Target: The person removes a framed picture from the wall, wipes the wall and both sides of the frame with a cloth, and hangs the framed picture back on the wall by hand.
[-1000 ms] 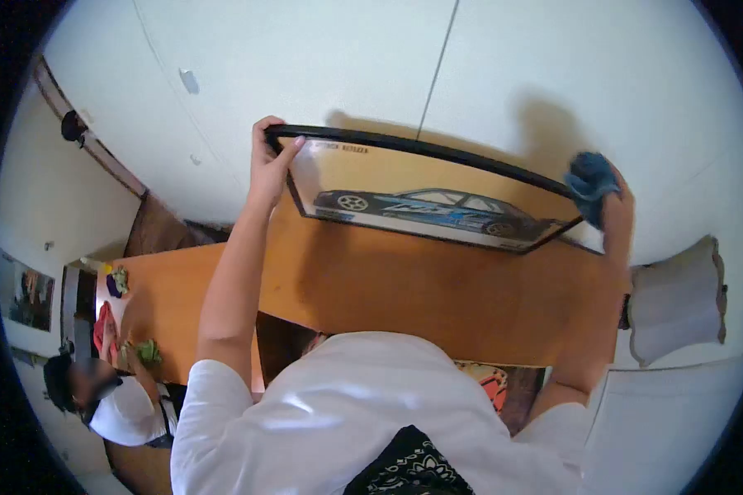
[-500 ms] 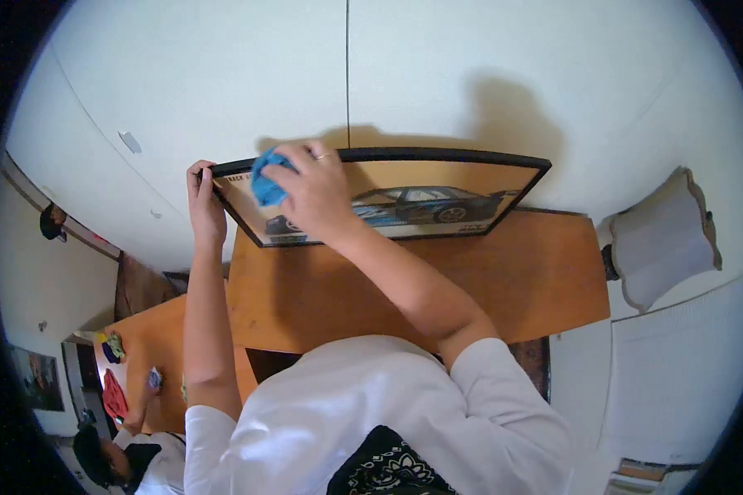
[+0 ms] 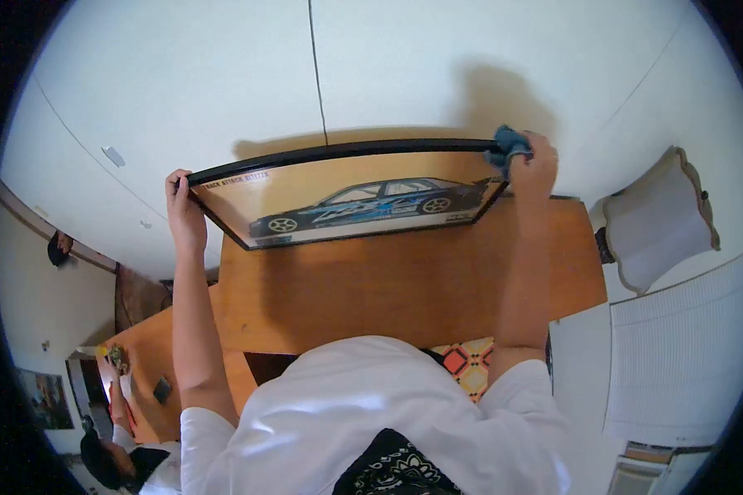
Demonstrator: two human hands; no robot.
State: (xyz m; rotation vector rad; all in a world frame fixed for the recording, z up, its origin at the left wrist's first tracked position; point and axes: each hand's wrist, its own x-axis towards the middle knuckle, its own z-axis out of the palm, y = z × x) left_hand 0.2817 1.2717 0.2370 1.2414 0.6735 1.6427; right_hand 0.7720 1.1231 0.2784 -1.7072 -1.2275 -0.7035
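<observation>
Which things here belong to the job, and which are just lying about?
In use:
- framed car picture, gripped by the left hand
- blue cloth, in the right hand

Just around:
- lampshade
- patterned item
- small dark object, far left

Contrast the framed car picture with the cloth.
The framed car picture is flat with straight edges; the cloth is bunched up. The picture is far larger than the cloth. The picture is framed in black; the cloth is blue. Both are held: picture by the left hand, cloth in the right hand.
</observation>
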